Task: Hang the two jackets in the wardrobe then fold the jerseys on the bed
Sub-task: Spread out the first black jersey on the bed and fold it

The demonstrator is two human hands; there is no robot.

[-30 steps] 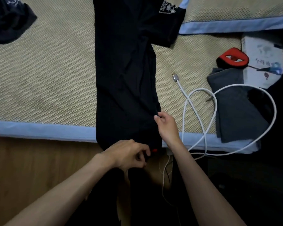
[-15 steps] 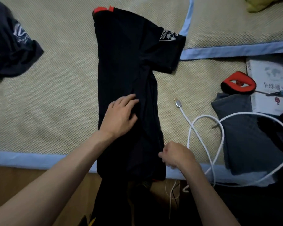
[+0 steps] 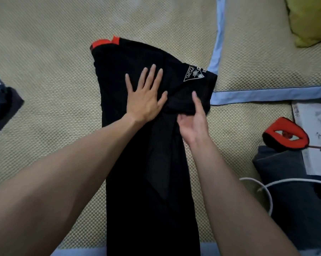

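From the head camera, a black jersey point(image 3: 148, 163) lies lengthwise down the middle of the woven bed mat point(image 3: 50, 74), running from about twelve o'clock, where a strip of red-orange collar point(image 3: 104, 42) shows at its top edge, down to six o'clock, where it passes over the mat's pale blue border. The left hand point(image 3: 146, 97) lies flat on the upper part of the jersey, fingers straight and spread, palm pressing the cloth just above the centre of the picture. The right hand point(image 3: 194, 121) sits just beside it toward three o'clock, palm turned up and inward, thumb raised along the sleeve point(image 3: 194, 85) and fingers slid under its gathered lower edge, so it grasps the sleeve fabric; how tightly the hidden fingers curl cannot be told. That sleeve carries a white triangular printed crest point(image 3: 194, 73) and points toward one o'clock, its end touching the blue-edged corner of a second mat panel point(image 3: 266, 71). At one to two o'clock, at the frame's corner, is a yellow-green cushion point(image 3: 311, 19). At three o'clock a red and black pouch point(image 3: 285, 135) rests against a white printed booklet point(image 3: 314, 141), with folded dark grey cloth point(image 3: 289, 191) below them at four o'clock and a white cable point(image 3: 266, 193) looping across it. At nine o'clock, at the left edge, part of another dark garment point(image 3: 1, 109) with white lettering lies on the mat, well apart from the jersey.
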